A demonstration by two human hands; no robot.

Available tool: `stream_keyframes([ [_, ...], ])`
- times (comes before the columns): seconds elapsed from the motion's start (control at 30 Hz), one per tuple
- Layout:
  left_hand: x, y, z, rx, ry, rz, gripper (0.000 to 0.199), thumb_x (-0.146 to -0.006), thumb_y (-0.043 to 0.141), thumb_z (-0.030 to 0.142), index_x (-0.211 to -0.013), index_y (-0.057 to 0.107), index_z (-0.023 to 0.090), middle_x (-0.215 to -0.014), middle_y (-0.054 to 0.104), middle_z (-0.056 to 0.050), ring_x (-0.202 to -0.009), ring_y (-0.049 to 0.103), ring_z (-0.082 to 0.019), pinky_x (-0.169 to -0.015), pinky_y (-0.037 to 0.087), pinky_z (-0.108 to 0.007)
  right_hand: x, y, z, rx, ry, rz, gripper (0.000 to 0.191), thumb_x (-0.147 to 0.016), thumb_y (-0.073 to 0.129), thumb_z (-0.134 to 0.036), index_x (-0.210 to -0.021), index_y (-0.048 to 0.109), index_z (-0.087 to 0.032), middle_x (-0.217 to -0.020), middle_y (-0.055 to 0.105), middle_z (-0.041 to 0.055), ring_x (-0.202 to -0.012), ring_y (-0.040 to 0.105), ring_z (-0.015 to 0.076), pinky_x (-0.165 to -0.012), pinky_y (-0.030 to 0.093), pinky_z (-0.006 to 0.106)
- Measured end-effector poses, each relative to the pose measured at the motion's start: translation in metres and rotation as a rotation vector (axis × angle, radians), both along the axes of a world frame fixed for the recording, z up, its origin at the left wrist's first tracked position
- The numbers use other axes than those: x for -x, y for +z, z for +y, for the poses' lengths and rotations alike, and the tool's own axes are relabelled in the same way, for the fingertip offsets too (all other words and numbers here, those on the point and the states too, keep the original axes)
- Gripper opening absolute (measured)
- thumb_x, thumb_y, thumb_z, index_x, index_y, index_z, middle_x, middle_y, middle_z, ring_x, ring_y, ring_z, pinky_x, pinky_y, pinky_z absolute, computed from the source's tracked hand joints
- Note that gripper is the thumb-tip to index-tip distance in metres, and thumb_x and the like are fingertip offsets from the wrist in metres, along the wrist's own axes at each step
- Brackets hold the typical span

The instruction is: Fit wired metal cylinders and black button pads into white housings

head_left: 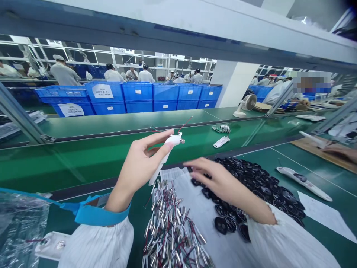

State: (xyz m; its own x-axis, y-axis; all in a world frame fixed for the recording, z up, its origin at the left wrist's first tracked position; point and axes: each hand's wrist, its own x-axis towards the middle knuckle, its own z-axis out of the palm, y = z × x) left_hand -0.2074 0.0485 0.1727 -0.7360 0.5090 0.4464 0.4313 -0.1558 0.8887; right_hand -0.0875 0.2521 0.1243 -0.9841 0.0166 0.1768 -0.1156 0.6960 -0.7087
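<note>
My left hand is closed around a long white plastic housing, held tilted above the bench. A small metal motor end pokes out at its tip, and thin red and dark wires stick up. Slightly smeared by motion, my right hand hovers at the left edge of a heap of black oval plastic parts. Its fingers are stretched out and apart, with nothing visible in them. Between my arms lies a pile of small metal motors with wires on a white sheet.
Ahead runs a green conveyor carrying a white housing and a small stack of boards. Another white housing and a paper lie right. A fan, blue bins and a co-worker's hand are beyond.
</note>
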Motion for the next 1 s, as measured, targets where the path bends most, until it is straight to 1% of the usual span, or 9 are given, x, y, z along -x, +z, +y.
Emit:
stream_keyframes([
  [0.07,-0.001,0.0,0.0,-0.003,-0.005,0.008,0.031,-0.09,0.08,0.036,-0.119,0.079,0.024,-0.123,0.076,-0.004,-0.119,0.071,-0.027,-0.094,0.065,-0.031,0.012,0.02,-0.009,0.332,-0.064,0.108,0.03,-0.1,0.062,-0.04,-0.127,0.068,-0.027,-0.125,0.069,0.0072,-0.112,0.071,0.0229,-0.1,0.059,0.041],
  [0.13,-0.003,0.0,-0.001,-0.013,0.001,0.022,0.032,-0.09,0.08,0.036,-0.12,0.079,0.024,-0.123,0.076,-0.004,-0.118,0.072,-0.027,-0.093,0.065,-0.031,0.022,0.034,-0.02,0.579,-0.062,0.187,0.033,-0.096,0.069,-0.046,-0.123,0.068,-0.028,-0.121,0.071,0.0051,-0.11,0.072,0.0216,-0.099,0.061,0.04],
  [0.2,-0.005,0.0,-0.002,-0.025,0.013,0.046,0.031,-0.091,0.079,0.035,-0.121,0.079,0.026,-0.125,0.075,-0.002,-0.115,0.073,-0.026,-0.092,0.065,-0.03,0.029,0.041,-0.027,0.712,-0.039,0.241,0.032,-0.092,0.073,-0.047,-0.117,0.07,-0.027,-0.115,0.073,0.0039,-0.107,0.073,0.0207,-0.1,0.061,0.04],
  [0.27,-0.005,-0.001,-0.003,-0.026,0.027,0.07,0.031,-0.092,0.078,0.034,-0.122,0.078,0.028,-0.125,0.075,-0.001,-0.112,0.074,-0.025,-0.095,0.065,-0.033,0.034,0.042,-0.03,0.779,-0.036,0.278,0.03,-0.09,0.075,-0.047,-0.112,0.07,-0.027,-0.112,0.075,0.0034,-0.107,0.073,0.0204,-0.101,0.061,0.04],
  [0.4,-0.005,-0.005,-0.002,0.018,0.053,0.12,0.032,-0.093,0.078,0.035,-0.124,0.077,0.031,-0.125,0.075,0.002,-0.112,0.073,-0.027,-0.101,0.061,-0.039,0.037,0.038,-0.024,0.753,-0.061,0.322,0.031,-0.086,0.081,-0.042,-0.112,0.072,-0.027,-0.113,0.077,0.0032,-0.11,0.072,0.0212,-0.099,0.061,0.039],
  [0.5,-0.005,-0.01,0.003,0.037,0.096,0.168,0.03,-0.093,0.077,0.034,-0.123,0.077,0.032,-0.125,0.075,0.003,-0.114,0.072,-0.026,-0.102,0.059,-0.038,0.038,0.035,-0.019,0.696,-0.123,0.327,0.033,-0.083,0.084,-0.037,-0.111,0.073,-0.025,-0.117,0.076,0.004,-0.108,0.072,0.0207,-0.098,0.061,0.037],
  [0.67,-0.005,-0.015,0.009,0.063,0.103,0.187,0.03,-0.097,0.073,0.033,-0.126,0.075,0.029,-0.127,0.074,0.002,-0.117,0.071,-0.024,-0.102,0.057,-0.036,0.042,0.033,-0.018,0.791,-0.13,0.257,0.034,-0.08,0.087,-0.041,-0.105,0.072,-0.023,-0.111,0.077,0.0043,-0.101,0.074,0.0209,-0.095,0.061,0.04],
  [0.83,0.0,-0.015,0.006,0.114,-0.016,0.237,0.025,-0.098,0.07,0.029,-0.122,0.076,0.029,-0.13,0.073,0.001,-0.128,0.065,-0.024,-0.108,0.054,-0.035,0.042,0.037,-0.018,0.739,-0.14,0.272,0.044,-0.065,0.095,-0.046,-0.092,0.069,-0.022,-0.105,0.077,0.0044,-0.097,0.076,0.0229,-0.09,0.063,0.04],
  [1.0,0.003,-0.017,0.003,0.103,-0.102,0.291,0.021,-0.098,0.07,0.025,-0.117,0.077,0.027,-0.126,0.075,-0.001,-0.13,0.063,-0.022,-0.113,0.05,-0.034,0.037,0.041,-0.015,0.735,-0.106,0.209,0.045,-0.062,0.095,-0.048,-0.085,0.067,-0.022,-0.105,0.078,0.005,-0.091,0.077,0.0228,-0.087,0.064,0.039],
])
